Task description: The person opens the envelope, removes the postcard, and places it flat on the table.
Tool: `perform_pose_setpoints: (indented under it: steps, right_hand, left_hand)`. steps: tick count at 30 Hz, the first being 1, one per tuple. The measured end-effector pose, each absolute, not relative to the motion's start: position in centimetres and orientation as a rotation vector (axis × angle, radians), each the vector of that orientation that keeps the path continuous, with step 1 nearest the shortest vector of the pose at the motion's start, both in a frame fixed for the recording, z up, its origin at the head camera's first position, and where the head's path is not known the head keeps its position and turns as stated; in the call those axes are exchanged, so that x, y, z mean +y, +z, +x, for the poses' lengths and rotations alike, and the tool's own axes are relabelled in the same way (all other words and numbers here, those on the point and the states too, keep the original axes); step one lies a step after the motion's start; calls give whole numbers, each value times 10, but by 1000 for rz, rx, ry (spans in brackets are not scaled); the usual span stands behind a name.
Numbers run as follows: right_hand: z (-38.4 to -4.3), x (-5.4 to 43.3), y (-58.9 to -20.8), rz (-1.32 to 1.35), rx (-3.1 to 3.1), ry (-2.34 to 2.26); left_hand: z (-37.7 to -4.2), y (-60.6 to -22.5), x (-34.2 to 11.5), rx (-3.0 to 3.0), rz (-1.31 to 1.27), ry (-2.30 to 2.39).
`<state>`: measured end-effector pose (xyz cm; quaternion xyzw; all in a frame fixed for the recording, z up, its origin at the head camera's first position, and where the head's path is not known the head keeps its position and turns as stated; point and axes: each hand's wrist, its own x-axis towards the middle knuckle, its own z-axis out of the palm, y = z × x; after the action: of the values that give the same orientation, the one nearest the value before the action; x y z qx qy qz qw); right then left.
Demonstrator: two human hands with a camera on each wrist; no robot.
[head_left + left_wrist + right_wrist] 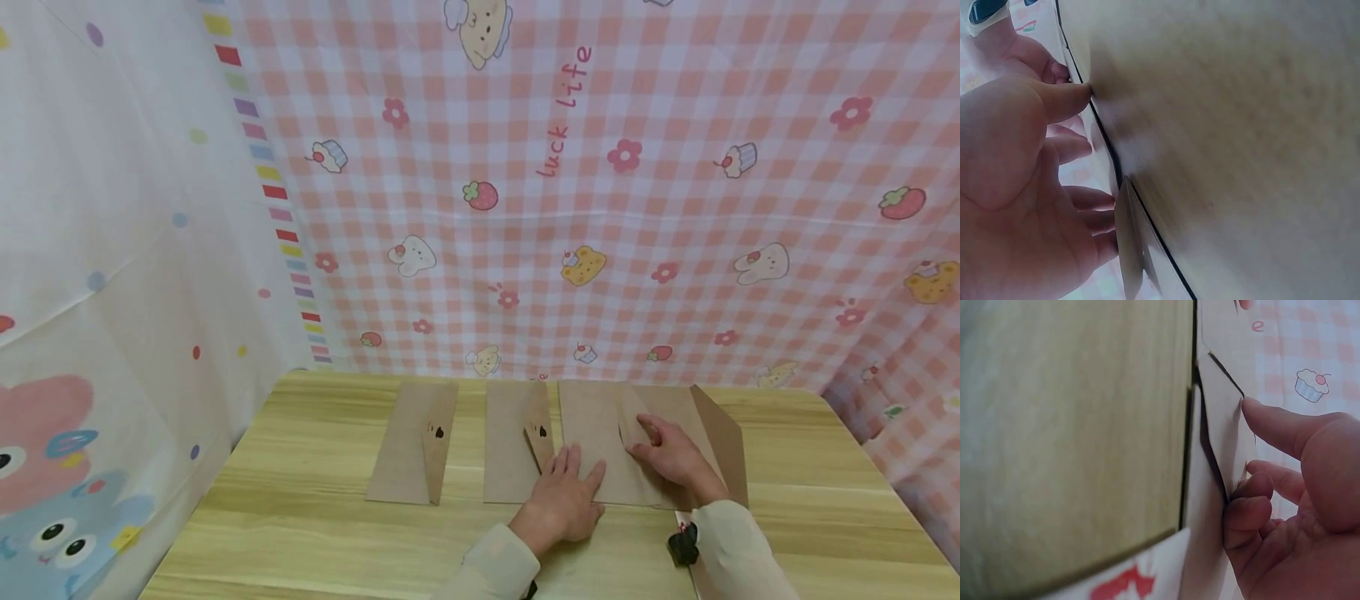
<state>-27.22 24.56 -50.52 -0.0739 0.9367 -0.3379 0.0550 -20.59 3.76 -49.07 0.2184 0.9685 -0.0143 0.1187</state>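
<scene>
Brown paper envelopes lie side by side on a wooden table. The left envelope (408, 442) and the middle one (510, 442) have flaps with a dark heart-shaped mark. My left hand (562, 504) lies palm down, fingers extended, on the lower left corner of the third envelope (596, 442), beside the middle one's flap. At the third envelope's partly raised flap (1222, 419), my right hand (675, 454) touches the paper with thumb and bent fingers. In the right wrist view its thumb meets the flap's corner and stays apart from the fingers. The hand covers part of this flap.
To the right, another brown envelope adjoins the third, with its pointed flap (723, 442) spread outward. White paper with a red print (1129, 581) shows under the right forearm. The table (300, 517) stands against a pink checkered cloth (525, 225).
</scene>
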Motion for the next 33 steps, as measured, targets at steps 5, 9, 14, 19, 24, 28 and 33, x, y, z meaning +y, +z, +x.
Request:
perform_pose_setpoints:
  steps: [5,9,14,19,24,28,33]
  right_hand:
    - [-273,246,-506,-218,2840,-1032]
    - [-273,246,-506,-201,2830,-1036]
    - [-272,246,-504,-199,2820,-1042]
    - [-272,246,-503,-209,2815,-1053]
    - [-273,246,-504,-223,2826,-1044]
    - [-274,246,-507,-216,2851,-1028]
    - [-275,244,-509,-211,2884,-1005]
  left_hand:
    - [-205,-491,37,2841,649,-47]
    - [-205,-491,37,2840,652,-38]
    - [-205,-491,36,2832,650,-25]
    - [-206,-492,36,2830,648,-21]
    - [-206,-492,36,2829,648,-21]
    - [-207,-492,36,2825,642,-5]
    - [-206,-492,36,2822,644,-3]
